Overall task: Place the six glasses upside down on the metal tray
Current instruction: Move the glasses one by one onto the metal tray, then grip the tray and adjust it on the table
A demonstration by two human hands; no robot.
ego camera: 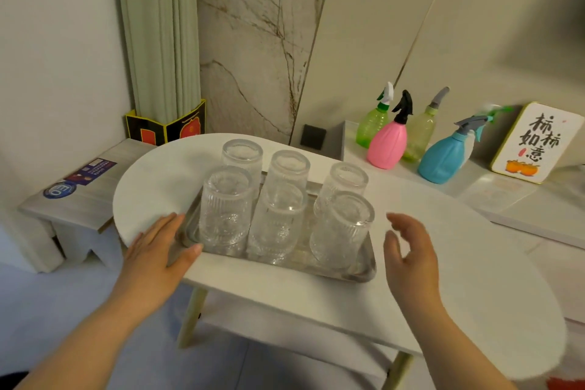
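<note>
Several ribbed clear glasses stand upside down in two rows on the metal tray (364, 275), which lies on a white oval table (459, 247). The near row runs from the left glass (225, 209) past the middle glass (278, 222) to the right glass (343, 228). Behind them stand the far left glass (242, 155), far middle glass (289, 168) and far right glass (346, 179). My left hand (158, 250) lies flat on the table with its thumb at the tray's left edge. My right hand (411, 250) hovers open just right of the tray, holding nothing.
Several spray bottles, among them a pink one (387, 142) and a blue one (443, 158), stand on a ledge at the back right beside a white sign (538, 142). A low grey stool (72, 196) sits to the left. A green curtain (158, 35) hangs behind.
</note>
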